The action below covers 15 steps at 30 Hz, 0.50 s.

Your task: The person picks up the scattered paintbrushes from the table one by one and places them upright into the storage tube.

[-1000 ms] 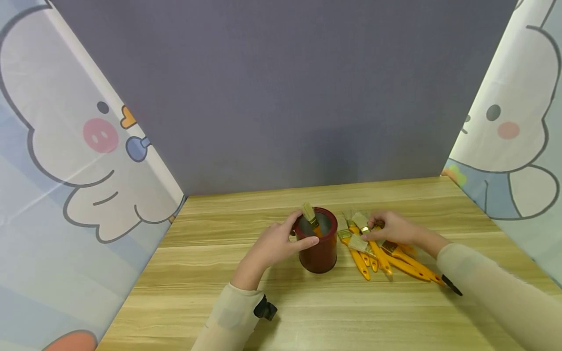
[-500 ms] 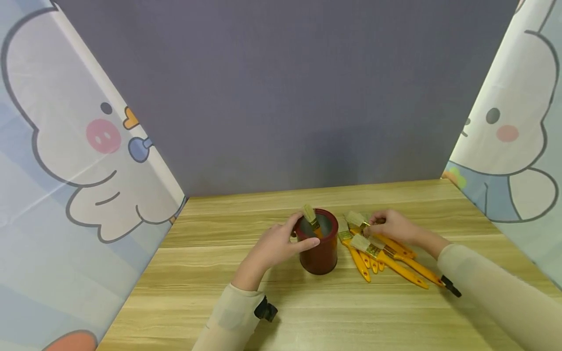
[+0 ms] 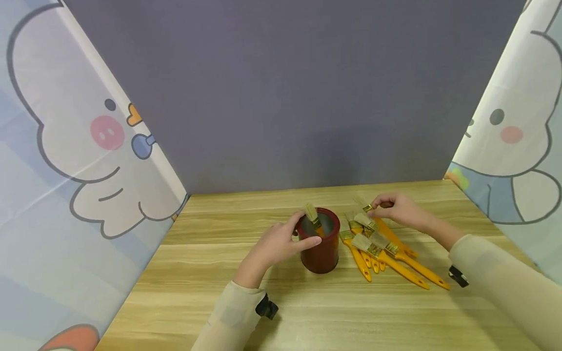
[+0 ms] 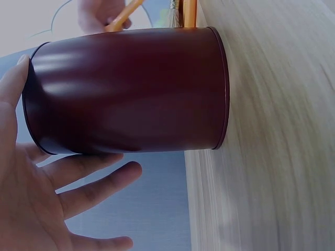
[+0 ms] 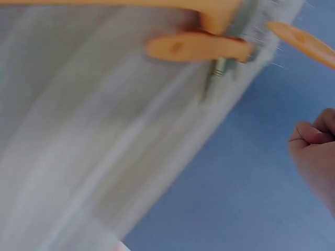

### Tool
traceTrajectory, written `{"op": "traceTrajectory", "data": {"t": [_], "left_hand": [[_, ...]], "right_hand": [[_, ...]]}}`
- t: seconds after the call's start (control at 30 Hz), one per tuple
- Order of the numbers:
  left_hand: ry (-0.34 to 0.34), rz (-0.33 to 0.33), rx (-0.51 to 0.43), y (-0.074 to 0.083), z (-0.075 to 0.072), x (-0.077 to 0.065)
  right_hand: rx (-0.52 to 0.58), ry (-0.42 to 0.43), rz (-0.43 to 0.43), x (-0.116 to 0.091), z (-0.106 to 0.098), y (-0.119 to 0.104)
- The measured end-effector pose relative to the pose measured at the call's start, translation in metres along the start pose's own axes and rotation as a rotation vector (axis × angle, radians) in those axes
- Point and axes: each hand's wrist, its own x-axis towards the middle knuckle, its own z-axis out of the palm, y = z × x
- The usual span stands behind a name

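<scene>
- The held brush [image 3: 367, 207], pale bristles up and to the left, is at the far edge of the brush heap, right of the can.
- The right hand [image 3: 400, 212] pinches it near the metal band, between thumb and curled fingers.
- The step in hand looks like picking out this one brush; the next move would call for freeing its handle from its neighbours and turning that end down towards the can's mouth.
- The brush heap [image 3: 397, 265] lies on the table [image 3: 184, 282], yellow handles crossing, so a neighbour could be dragged along.
- The red can [image 3: 319, 253] stands upright just left of the heap, with one standing brush [image 3: 313, 215] inside, bristles above the rim.
- The left hand [image 3: 277, 245] is spread about the can's rim, thumb on the near side, apparently to steady it.
- Hidden or cut off: the can's floor, the standing brush's handle end, and some handles under others.
- The right wrist view is smeared and cuts off the hand; the orange handle [image 5: 303, 43] there may be the held brush's, but I cannot be sure.
</scene>
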Motion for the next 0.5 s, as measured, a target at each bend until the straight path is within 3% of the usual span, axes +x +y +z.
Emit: {"op": "traceTrajectory", "data": {"t": [0.33, 0.5], "left_hand": [[0.01, 0.003, 0.01, 0.002, -0.001, 0.001], [0.009, -0.007, 0.01, 0.0, -0.001, 0.001]], "right_hand": [[-0.02, 0.143, -0.048, -0.002, -0.025, -0.043], [0.054, 0.218, -0.063, 0.0, -0.032, -0.065]]}}
